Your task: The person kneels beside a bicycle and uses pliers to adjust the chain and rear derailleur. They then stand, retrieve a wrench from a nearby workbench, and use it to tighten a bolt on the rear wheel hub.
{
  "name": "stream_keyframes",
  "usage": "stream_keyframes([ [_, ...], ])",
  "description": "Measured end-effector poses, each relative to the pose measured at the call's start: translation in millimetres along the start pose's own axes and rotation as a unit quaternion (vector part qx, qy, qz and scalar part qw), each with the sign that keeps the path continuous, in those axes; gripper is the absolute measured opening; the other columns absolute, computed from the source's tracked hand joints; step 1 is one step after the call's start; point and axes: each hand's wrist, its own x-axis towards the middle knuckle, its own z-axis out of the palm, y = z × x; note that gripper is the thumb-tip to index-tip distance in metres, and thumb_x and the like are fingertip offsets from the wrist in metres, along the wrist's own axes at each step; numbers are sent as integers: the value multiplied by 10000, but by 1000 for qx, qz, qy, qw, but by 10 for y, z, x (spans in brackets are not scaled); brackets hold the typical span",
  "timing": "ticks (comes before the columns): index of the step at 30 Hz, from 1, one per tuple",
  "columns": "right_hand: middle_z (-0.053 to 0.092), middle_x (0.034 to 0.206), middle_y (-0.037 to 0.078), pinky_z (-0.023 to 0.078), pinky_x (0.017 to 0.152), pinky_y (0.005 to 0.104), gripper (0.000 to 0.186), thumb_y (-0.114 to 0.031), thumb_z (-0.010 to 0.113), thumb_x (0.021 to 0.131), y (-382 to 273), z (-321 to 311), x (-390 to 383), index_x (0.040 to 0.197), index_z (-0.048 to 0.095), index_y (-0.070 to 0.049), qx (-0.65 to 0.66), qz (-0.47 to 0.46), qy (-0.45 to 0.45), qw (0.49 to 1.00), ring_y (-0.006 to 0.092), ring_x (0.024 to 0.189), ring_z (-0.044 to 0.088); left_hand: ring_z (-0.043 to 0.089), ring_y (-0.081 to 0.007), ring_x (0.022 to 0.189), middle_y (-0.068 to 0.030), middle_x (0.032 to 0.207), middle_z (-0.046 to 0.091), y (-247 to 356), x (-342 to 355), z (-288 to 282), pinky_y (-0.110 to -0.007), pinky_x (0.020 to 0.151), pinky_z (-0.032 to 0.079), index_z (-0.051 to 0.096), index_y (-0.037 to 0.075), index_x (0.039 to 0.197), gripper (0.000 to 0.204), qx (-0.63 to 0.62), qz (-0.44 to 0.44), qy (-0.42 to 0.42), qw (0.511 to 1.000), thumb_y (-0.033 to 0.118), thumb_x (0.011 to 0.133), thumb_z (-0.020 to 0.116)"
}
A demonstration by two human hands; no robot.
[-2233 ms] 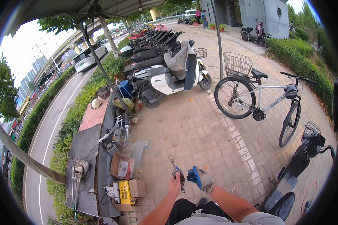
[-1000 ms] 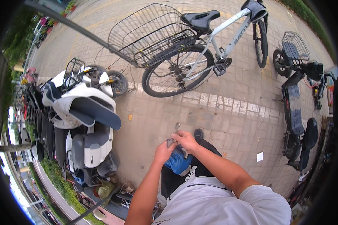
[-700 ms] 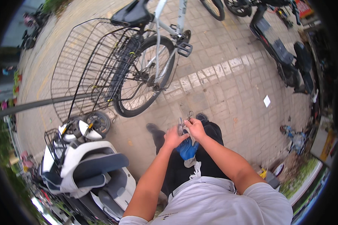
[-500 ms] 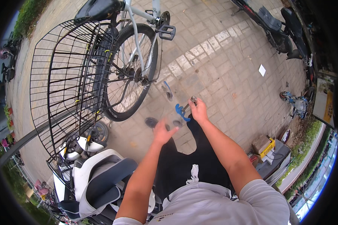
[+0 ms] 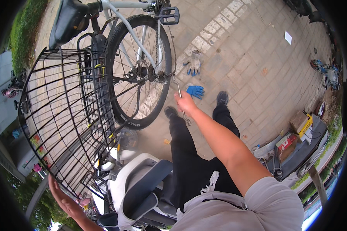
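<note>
My right hand is closed around the shank of a long metal wrench. The wrench's upper end reaches close to the hub of the bicycle's rear wheel; whether it touches the axle nut I cannot tell. At the lower left, my left hand lies with fingers stretched out against the outer edge of the black wire basket mounted behind the saddle. Beyond my right hand, a blue work glove lies on the paving. Another glove, grey with blue fingertips, lies farther off.
A white scooter with a dark seat stands close on my left. To the right, cardboard boxes and tools rest on a dark case. A white paper lies on the brick paving. My shoes are beside the rear wheel.
My left hand has swung from in front of me out to the basket. My right hand has carried the wrench toward the wheel hub. The gloves now lie flat on the paving.
</note>
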Motion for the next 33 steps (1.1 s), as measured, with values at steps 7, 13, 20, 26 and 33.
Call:
stream_keyframes([
  [7,595,659,136,480,458,397,213,-170,457,970,506,252,456,1051,513,19,-238,-41,106,964,233,461,594,470,-398,1287,-276,1351,510,-40,-115,243,-498,1104,356,433,-108,1355,857,-144,-47,-58,987,629,967,234],
  [13,661,789,237,531,662,466,201,-140,465,932,528,450,715,1021,535,26,-368,-67,146,916,342,673,670,500,-460,1227,-292,1287,546,-159,91,-7,-586,1072,358,455,-54,1340,686,-27,70,-260,963,509,1002,255],
  [20,653,712,225,529,582,454,188,-83,472,885,179,701,611,1020,526,37,-269,20,97,958,339,600,661,559,-501,1106,-257,1144,632,-36,240,10,-626,996,412,455,-12,1329,541,8,197,-320,927,376,1043,210],
  [26,608,605,186,449,431,406,182,-67,467,881,-215,835,632,825,552,84,-148,31,31,988,271,453,585,571,-486,1090,-291,1142,613,-4,266,70,-597,922,483,496,-15,1299,590,-23,182,-325,928,415,1043,186],
  [33,626,699,238,441,438,428,233,-95,467,889,202,910,753,990,519,109,-196,-66,78,975,296,452,569,583,-481,1061,-293,1084,627,103,316,103,-572,909,500,501,-31,1291,624,-6,183,-334,925,437,1040,174],
])
